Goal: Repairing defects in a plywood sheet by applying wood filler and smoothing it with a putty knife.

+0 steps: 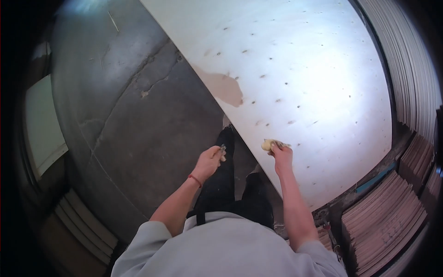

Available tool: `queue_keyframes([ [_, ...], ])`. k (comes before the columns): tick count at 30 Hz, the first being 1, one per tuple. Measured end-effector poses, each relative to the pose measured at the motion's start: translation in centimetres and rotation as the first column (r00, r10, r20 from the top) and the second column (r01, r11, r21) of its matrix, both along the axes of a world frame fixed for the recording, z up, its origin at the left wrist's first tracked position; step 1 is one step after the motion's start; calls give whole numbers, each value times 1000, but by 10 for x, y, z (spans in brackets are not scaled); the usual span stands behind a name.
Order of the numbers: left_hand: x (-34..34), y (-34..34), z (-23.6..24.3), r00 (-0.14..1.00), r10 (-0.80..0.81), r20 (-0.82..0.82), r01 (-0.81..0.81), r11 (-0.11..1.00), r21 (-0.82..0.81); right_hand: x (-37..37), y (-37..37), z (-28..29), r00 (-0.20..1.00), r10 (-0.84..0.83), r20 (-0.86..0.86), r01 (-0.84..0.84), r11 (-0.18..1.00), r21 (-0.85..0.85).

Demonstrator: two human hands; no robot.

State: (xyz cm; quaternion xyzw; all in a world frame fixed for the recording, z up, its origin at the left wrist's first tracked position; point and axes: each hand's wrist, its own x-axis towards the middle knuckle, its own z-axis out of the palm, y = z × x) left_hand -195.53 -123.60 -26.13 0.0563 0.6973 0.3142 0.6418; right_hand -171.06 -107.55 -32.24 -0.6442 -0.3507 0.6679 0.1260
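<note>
A large pale wooden sheet (258, 55) with scattered dark knots lies to the right, its straight edge running diagonally past my feet. My right hand (281, 150) is above the sheet near that edge, closed on a crumpled yellowish lump (267, 145) whose kind I cannot make out. To the left, off the sheet, my left hand (211, 160) is closed over the floor and my leg. A small dark metallic piece (223, 148) pokes out of its fingers; most of it is hidden.
Stacked sheets (410, 64) stand along the far right, and another stack (383, 221) sits at the lower right. At the left are a pale panel (45, 124) and more stacked boards (85, 221). The grey concrete floor (138, 124) is cracked.
</note>
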Motion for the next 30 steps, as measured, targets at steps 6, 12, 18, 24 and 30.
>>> queue_keyframes([
  [6,-87,-46,-51,989,121,-82,-137,964,-228,-170,91,-130,777,551,303,-628,704,331],
  [12,-114,-90,-85,970,-32,-242,-63,925,-376,-278,152,-178,713,419,562,-692,293,659],
  [18,-129,-53,-101,973,21,-229,-88,954,-286,-265,108,-178,638,431,638,-744,130,655],
  [24,-168,7,-119,959,19,-281,-60,988,-140,-303,128,-180,724,628,286,-672,548,498],
  [30,-215,83,-155,898,38,-439,-55,998,-25,-411,225,-190,773,476,419,-615,399,681],
])
